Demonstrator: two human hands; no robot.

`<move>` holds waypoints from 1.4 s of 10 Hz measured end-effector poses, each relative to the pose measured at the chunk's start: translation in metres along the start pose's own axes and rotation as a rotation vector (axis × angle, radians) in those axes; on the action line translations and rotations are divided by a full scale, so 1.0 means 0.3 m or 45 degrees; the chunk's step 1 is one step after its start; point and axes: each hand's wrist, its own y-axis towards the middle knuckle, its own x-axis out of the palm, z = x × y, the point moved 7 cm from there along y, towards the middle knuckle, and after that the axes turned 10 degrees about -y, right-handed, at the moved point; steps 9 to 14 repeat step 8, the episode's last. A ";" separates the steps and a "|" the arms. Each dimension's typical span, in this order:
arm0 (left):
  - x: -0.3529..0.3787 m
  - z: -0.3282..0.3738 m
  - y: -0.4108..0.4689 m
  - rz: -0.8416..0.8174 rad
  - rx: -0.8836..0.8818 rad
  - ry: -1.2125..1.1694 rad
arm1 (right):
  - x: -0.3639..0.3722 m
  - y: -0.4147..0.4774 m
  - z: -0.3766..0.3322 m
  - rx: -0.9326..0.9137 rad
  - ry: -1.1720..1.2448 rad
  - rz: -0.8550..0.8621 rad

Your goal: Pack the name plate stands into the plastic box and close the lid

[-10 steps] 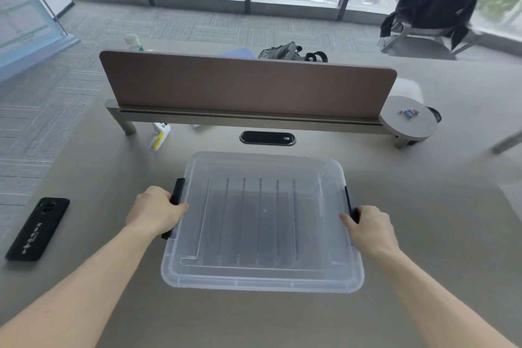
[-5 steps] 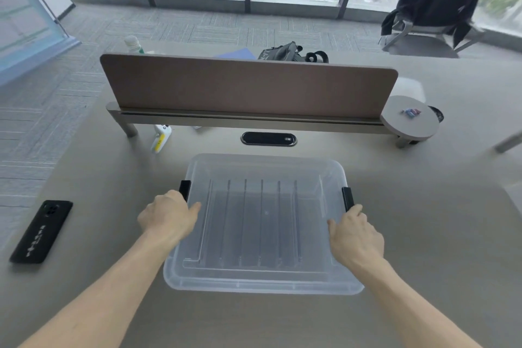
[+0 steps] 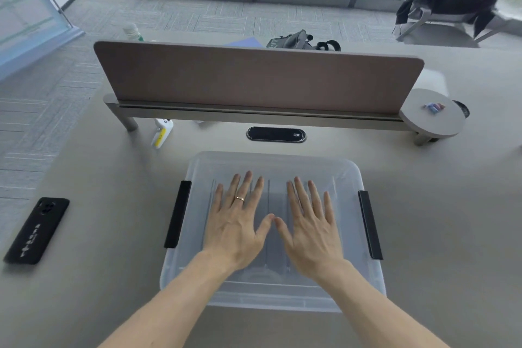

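Observation:
A clear plastic box [image 3: 271,167] stands on the desk in front of me with its translucent lid on. Black latches sit at its left side [image 3: 177,215] and right side [image 3: 370,224]. My left hand [image 3: 240,220] and my right hand [image 3: 309,223] lie flat on the middle of the lid, palms down, fingers spread, thumbs nearly touching. A ring is on my left hand. Faint upright ribs show through the lid; I cannot make out name plate stands clearly inside.
A black phone [image 3: 36,230] lies at the left of the desk. A brown divider panel [image 3: 254,76] runs across behind the box, with a black cable port [image 3: 276,134] below it, a white-yellow item [image 3: 161,133] at left and a round shelf [image 3: 432,113] at right.
Both hands left the side latches and moved inward onto the top of the lid, where they now lie flat and spread.

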 end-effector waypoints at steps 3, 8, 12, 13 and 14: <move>0.061 -0.011 0.002 0.064 0.020 0.034 | 0.032 0.006 0.000 0.018 0.008 0.015; 0.034 -0.009 0.014 0.102 0.020 0.089 | -0.131 0.025 0.034 -0.118 0.348 -0.143; 0.034 -0.009 0.014 0.102 0.020 0.089 | -0.131 0.025 0.034 -0.118 0.348 -0.143; 0.034 -0.009 0.014 0.102 0.020 0.089 | -0.131 0.025 0.034 -0.118 0.348 -0.143; 0.034 -0.009 0.014 0.102 0.020 0.089 | -0.131 0.025 0.034 -0.118 0.348 -0.143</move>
